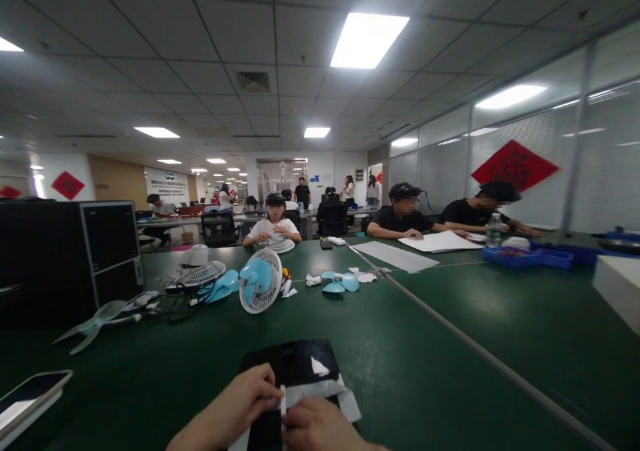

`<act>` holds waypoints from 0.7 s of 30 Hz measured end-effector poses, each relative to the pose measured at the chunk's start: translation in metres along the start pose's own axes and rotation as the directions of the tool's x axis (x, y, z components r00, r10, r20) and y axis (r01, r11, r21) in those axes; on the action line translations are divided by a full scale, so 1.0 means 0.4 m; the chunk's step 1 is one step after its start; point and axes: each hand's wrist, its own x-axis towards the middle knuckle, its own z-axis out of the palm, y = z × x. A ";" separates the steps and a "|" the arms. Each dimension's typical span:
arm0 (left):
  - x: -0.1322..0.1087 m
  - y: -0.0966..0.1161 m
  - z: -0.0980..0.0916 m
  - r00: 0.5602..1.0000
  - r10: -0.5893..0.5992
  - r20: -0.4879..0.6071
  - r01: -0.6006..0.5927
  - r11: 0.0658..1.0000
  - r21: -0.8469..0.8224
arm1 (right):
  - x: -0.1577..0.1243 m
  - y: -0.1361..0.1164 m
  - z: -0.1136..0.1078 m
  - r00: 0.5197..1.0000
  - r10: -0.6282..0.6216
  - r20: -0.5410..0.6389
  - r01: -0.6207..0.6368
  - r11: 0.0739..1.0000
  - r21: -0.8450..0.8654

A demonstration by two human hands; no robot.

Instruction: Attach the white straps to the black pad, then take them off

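At the bottom of the head view my left hand (235,407) and my right hand (317,427) meet over a black flat piece (290,364) lying on the green table (425,357). Both hands pinch a white strip of paper or tape (320,392) that runs across the black piece. The fingers of both hands are closed on the strip's near end. A small white scrap (319,367) sits on the black piece just beyond my fingers.
A small white and blue fan (260,281) stands mid-table among fan grilles, blue blades (340,282) and cables. A black computer case (70,257) stands left, a phone (30,397) at the near left edge. Seated people work at the far side; blue trays (525,256) right.
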 end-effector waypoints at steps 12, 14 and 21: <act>0.008 -0.011 0.011 0.999 0.022 -0.030 -0.020 0.998 0.064 | 0.027 0.002 0.002 0.997 0.083 0.006 -0.083 0.996 0.017; 0.009 -0.013 0.012 0.999 0.025 -0.026 -0.023 0.998 0.061 | 0.024 0.007 0.014 0.996 0.085 -0.018 -0.085 0.996 0.024; 0.009 -0.016 0.010 0.999 0.033 -0.040 -0.031 0.998 0.046 | 0.025 0.007 0.020 0.989 0.145 0.024 -0.145 0.989 0.040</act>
